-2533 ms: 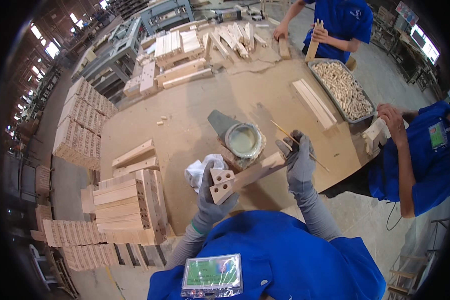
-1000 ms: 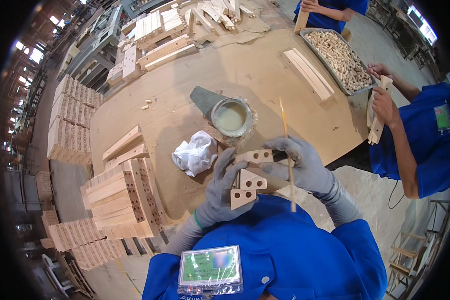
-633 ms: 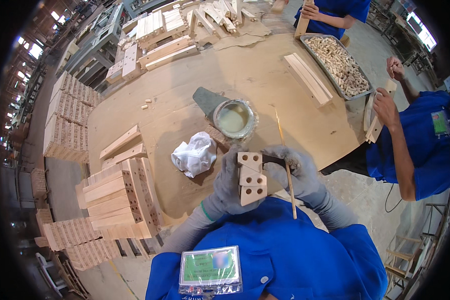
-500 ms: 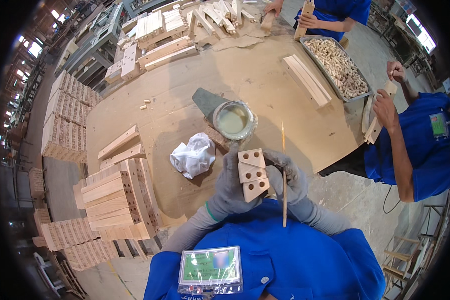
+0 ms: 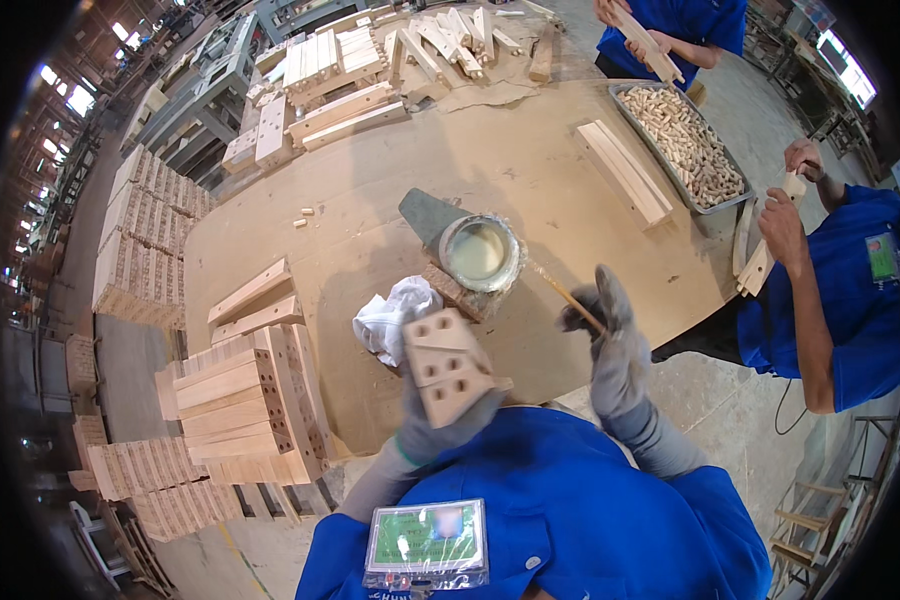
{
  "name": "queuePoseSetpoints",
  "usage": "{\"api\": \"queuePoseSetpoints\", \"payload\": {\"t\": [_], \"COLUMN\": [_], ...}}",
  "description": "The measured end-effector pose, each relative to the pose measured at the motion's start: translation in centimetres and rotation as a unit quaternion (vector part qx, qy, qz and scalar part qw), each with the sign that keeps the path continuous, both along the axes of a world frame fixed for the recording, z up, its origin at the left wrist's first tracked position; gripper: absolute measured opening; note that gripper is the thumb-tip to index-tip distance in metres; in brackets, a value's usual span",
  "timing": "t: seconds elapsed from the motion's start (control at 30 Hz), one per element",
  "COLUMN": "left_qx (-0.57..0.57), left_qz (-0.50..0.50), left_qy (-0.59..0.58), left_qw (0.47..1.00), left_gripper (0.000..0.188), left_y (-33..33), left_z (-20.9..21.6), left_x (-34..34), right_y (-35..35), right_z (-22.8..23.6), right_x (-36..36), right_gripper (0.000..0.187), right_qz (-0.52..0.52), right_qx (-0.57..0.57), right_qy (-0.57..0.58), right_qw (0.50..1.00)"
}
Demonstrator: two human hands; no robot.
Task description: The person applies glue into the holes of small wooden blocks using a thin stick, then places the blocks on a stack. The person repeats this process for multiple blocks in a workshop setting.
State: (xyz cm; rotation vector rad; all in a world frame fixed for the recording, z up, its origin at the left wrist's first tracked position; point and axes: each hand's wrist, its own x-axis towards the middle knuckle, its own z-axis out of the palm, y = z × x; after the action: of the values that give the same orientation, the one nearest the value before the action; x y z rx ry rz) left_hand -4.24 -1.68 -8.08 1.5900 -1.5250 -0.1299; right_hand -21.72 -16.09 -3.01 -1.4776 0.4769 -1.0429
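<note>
My left hand (image 5: 438, 428), in a grey glove, is closed around a bundle of wooden pieces (image 5: 448, 368). Their ends face up, showing several round drilled holes. My right hand (image 5: 618, 355), gloved too, holds a thin wooden stick (image 5: 573, 301) between thumb and fingers. The stick's pale tip points toward a jar of cream-coloured liquid (image 5: 477, 252), just to its left. Resting by the jar and partly behind the wooden pieces is a crumpled white cloth (image 5: 390, 316). Under the jar sit a wooden block (image 5: 454, 293) and a grey-green flat piece (image 5: 427, 213).
Stacked drilled wood pieces (image 5: 232, 400) stand at the table's left; more stacks (image 5: 145, 245) lie beyond. A metal tray (image 5: 705, 208) of dowels is at the right, near paired wood strips (image 5: 625, 172). Two co-workers in blue handle wood pieces (image 5: 646, 40) at the right and far right.
My hands have moved apart: the left carries the wooden pieces left and down, the right moves right with the stick, now slanting toward the jar. The far co-worker's wood piece has tilted.
</note>
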Motion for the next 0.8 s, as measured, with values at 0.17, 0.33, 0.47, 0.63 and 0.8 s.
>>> {"api": "queuePoseSetpoints", "payload": {"t": [0.17,0.33,0.47,0.63,0.8], "left_qx": [-0.001,0.048,0.162,0.184,0.117], "left_qz": [0.064,0.12,0.14,0.111,0.091], "left_qy": [0.456,0.237,0.19,0.107,0.045], "left_qw": [0.888,0.963,0.958,0.971,0.988], "left_gripper": [0.055,0.041,0.036,0.06,0.09], "left_y": [4.1,7.2,7.6,7.7,4.4], "left_z": [4.6,6.4,6.1,4.6,6.4], "left_x": [1.7,3.3,4.5,6.3,6.5], "right_y": [-3.5,-5.7,-6.9,-4.6,-2.4], "right_z": [2.5,2.4,0.4,0.2,0.6], "right_x": [1.5,4.7,6.1,5.3,3.5], "right_gripper": [0.024,0.017,0.014,0.013,0.022], "right_qz": [-0.034,-0.042,-0.036,-0.045,-0.007], "right_qx": [0.069,-0.037,-0.18,-0.287,-0.351], "right_qy": [0.126,0.209,0.242,0.284,0.206], "right_qw": [0.989,0.976,0.953,0.914,0.913]}}
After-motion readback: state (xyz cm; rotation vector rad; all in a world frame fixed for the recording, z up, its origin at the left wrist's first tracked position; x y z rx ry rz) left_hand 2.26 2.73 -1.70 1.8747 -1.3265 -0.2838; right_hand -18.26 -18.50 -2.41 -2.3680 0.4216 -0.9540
